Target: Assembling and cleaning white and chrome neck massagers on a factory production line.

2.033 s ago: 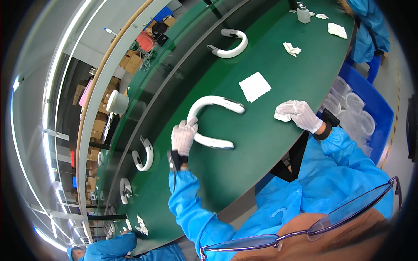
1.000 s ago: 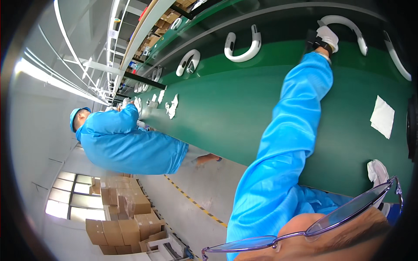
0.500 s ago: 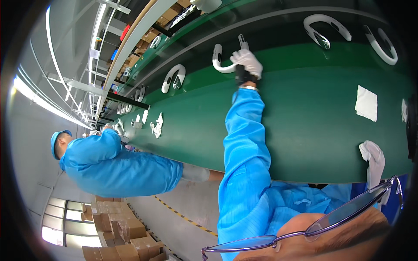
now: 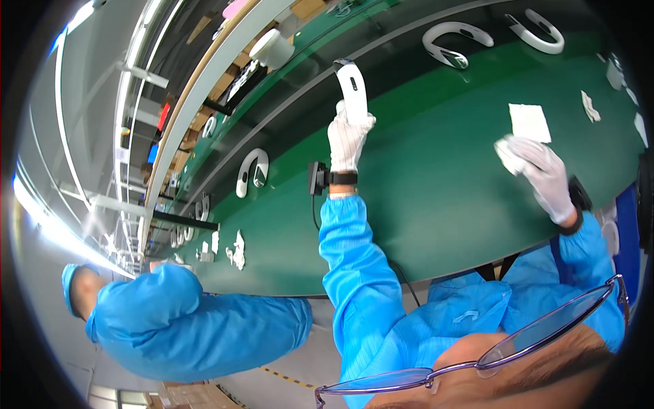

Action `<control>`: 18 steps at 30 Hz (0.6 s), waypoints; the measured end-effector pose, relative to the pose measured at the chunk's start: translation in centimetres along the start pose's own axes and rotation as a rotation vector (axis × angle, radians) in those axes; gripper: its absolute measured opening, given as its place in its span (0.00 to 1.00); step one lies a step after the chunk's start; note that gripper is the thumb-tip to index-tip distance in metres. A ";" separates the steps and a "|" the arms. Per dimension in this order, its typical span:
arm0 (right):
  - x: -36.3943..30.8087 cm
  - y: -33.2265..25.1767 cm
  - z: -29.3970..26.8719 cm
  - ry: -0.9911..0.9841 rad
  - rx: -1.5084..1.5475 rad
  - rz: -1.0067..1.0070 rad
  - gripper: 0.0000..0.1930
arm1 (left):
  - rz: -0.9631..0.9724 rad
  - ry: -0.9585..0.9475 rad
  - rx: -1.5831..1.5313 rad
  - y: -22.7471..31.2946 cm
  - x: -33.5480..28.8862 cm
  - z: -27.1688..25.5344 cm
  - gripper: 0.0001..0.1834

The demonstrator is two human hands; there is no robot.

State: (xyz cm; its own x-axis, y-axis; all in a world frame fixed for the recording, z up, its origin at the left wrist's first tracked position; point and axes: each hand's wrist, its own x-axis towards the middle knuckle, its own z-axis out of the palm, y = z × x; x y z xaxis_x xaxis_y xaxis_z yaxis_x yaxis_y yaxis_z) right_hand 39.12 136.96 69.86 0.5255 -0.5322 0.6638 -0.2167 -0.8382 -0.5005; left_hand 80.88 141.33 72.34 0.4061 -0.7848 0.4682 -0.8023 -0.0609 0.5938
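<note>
My left hand (image 4: 349,138), in a white glove, is closed around one end of a white curved neck fan (image 4: 354,92). The fan stands up from my fingers, with a dark oval spot on its side, and its far end is partly turned out of sight. Over the right part of the table my gloved right hand (image 4: 541,170) is closed on a crumpled white cloth (image 4: 509,155). Just beyond that hand, a square white cloth (image 4: 529,120) lies flat on the green table (image 4: 436,198).
More white neck fans (image 4: 455,42) lie along the dark belt (image 4: 402,48) at the back. Crumpled white wipes (image 4: 237,251) rest on the left. A co-worker in blue (image 4: 197,327) stands at the left. A white tub (image 4: 272,48) sits by the shelf.
My left hand has lifted the neck fan off the belt and turned it upright. My right hand has risen from the table's near edge and now holds cloth. The view has shifted.
</note>
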 end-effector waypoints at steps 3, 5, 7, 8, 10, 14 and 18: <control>5.6 -5.8 1.5 0.012 0.265 -0.202 0.15 | -0.073 -0.081 -0.407 8.2 -5.6 -2.4 0.12; 6.9 -7.4 4.2 -0.101 0.346 -0.285 0.17 | -0.049 -0.105 -0.649 9.8 -8.4 -2.0 0.09; 7.3 -8.3 6.0 -0.169 0.228 -0.418 0.20 | -0.015 -0.206 -0.666 10.3 -10.3 -0.8 0.16; 7.5 -8.3 7.0 -0.146 0.073 -0.588 0.21 | 0.021 -0.205 -0.704 10.8 -11.4 -0.3 0.18; 6.8 -8.3 8.3 -0.015 -0.115 -0.746 0.23 | 0.041 -0.197 -0.677 12.0 -13.7 -0.2 0.21; 9.2 -8.5 5.4 -0.022 0.047 -0.569 0.16 | 0.028 -0.222 -0.533 13.2 -16.5 0.2 0.16; 11.0 -6.4 5.5 0.236 0.053 -0.442 0.12 | 0.008 -0.239 -0.624 14.3 -18.1 0.8 0.12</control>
State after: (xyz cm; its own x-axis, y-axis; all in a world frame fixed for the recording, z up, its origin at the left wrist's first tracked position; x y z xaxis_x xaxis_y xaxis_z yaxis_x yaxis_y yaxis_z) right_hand 50.81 137.16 77.28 0.3557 -0.1456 0.9232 0.0298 -0.9855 -0.1669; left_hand 61.73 154.17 71.83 0.2356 -0.9029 0.3594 -0.3718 0.2579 0.8917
